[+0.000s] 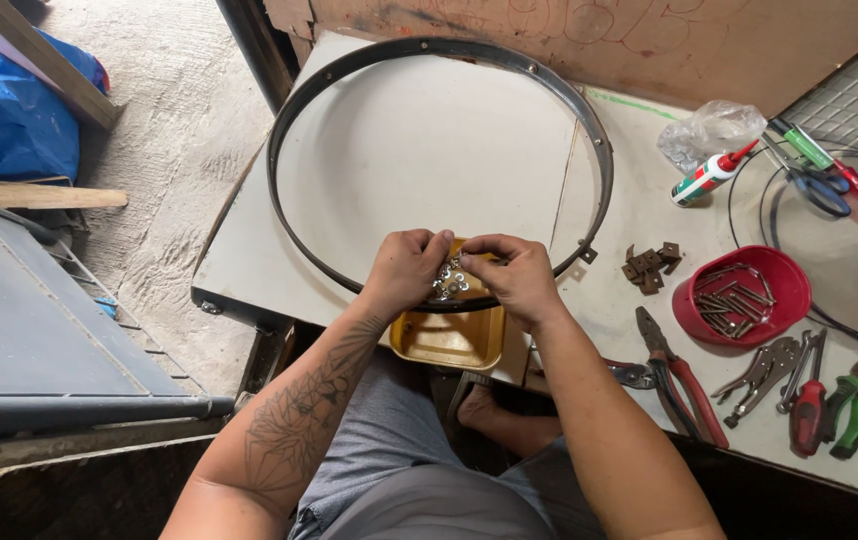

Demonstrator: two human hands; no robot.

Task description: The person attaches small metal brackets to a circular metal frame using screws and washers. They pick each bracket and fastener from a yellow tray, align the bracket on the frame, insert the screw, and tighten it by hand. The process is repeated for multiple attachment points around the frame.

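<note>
Head view: hands [464,272] seemingly on washers [448,281].

Both hands are meeting at the near edge of the white table [649,300], the left hand [407,270] and right hand [519,278] pinching a cluster of small silver washers [449,280] between their fingertips. They are working just above a shallow yellow tray [449,340] that is sitting at the table's near edge, under the near arc of a large black metal hoop [289,130] lying flat on the table. To the right, a red bowl [784,280] is holding metal pins, with small brown brackets [651,266] lying just left of it. Pliers with red handles [684,375], locking pliers [764,372] and green-handled cutters [854,410] are lying nearer. Farther off, a glue tube [707,178] and scissors [817,185] are resting.
</note>
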